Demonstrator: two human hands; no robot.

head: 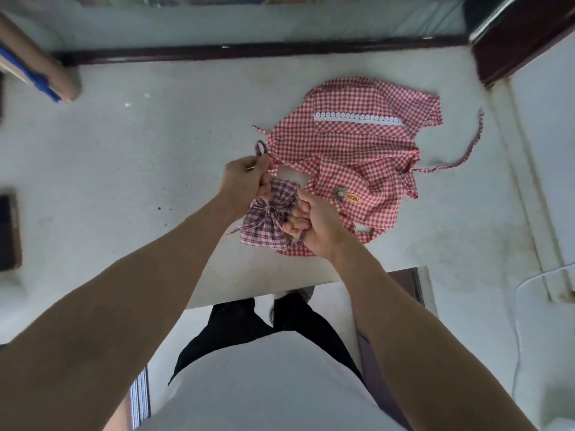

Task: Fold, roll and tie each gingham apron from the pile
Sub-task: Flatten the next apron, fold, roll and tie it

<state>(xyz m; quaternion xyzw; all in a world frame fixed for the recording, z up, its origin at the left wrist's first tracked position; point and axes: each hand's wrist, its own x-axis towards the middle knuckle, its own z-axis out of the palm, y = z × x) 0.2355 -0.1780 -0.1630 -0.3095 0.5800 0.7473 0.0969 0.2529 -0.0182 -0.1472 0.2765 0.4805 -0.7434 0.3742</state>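
With our left hand pinching the strap loop and our right hand curled round the other tie, we pull evenly outward to cinch the purple gingham roll, the red apron lying at two o'clock.

The purple plaid apron is already rolled into a small bundle, cinched round the middle by its own strap so the ends fan out, with a strap loop poking up. Right behind it, touching, the red gingham apron lies crumpled and unfolded on the table, lace-trimmed pocket up, ties trailing right.
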